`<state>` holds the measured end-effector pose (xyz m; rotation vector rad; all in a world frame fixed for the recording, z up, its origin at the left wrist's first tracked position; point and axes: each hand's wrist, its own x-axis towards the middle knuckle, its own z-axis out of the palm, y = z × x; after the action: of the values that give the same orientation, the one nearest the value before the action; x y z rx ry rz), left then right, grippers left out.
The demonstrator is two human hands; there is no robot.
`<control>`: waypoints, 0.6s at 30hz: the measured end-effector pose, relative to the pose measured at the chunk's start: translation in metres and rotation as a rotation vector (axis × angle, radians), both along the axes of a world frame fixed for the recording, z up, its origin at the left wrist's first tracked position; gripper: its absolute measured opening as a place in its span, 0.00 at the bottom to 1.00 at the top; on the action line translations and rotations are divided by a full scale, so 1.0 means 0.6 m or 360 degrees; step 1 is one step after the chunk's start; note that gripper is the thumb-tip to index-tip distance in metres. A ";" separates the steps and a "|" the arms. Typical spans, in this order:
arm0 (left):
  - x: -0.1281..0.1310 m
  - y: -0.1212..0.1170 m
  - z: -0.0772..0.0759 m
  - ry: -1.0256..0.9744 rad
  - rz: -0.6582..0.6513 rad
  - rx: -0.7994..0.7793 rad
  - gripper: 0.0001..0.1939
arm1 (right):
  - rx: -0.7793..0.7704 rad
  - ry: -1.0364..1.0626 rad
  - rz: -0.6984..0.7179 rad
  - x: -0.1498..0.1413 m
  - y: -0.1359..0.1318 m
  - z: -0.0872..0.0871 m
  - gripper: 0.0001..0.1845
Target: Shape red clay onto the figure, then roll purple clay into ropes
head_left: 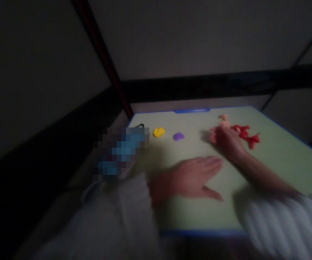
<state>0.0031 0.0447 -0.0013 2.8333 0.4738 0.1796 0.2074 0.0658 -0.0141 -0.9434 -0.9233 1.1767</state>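
Observation:
My left hand point(190, 177) lies palm down on the pale tabletop point(177, 216), fingers stretched out and thumb apart, with nothing in it. Farther to the right, my right hand point(229, 142) is curled with its fingertips down at the board; whatever it may hold is hidden by the fingers and blur. Just beyond its knuckles shows a peach-coloured soft lump point(223, 118), perhaps modelling clay. Beside that hand are bright red, irregular pieces point(244, 131). A yellow lump point(159, 132) and a small purple lump point(178, 136) sit apart from both hands, toward the back left.
The table has a blue edge and a blue strip point(191, 111) at its far side. A pixelated bluish object point(123, 151) is at the left edge, with a dark loop at its top. A wall with a dark band point(199, 88) stands behind the table.

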 end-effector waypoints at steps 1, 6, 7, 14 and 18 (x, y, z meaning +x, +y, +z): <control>0.000 0.003 -0.003 0.0005 0.0037 0.0022 0.38 | -0.0002 -0.0001 -0.0004 0.000 0.000 0.000 0.16; -0.005 0.013 -0.019 -0.0011 0.0189 0.0108 0.36 | 0.0004 0.0021 -0.0040 0.001 0.003 0.000 0.16; -0.005 0.014 -0.022 -0.0016 0.0088 0.0116 0.35 | 0.0004 0.0025 -0.0041 0.000 0.003 0.000 0.16; -0.017 0.054 -0.017 -0.0009 0.0352 0.0001 0.34 | 0.0017 0.0008 0.0011 0.001 0.002 0.001 0.17; -0.026 0.047 0.015 -0.0202 0.0410 -0.0213 0.30 | 0.0039 -0.0009 0.0031 0.003 0.004 -0.003 0.15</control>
<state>-0.0124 0.0732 0.0078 2.6039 0.7901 0.3604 0.2095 0.0684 -0.0160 -0.9201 -0.9511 1.1770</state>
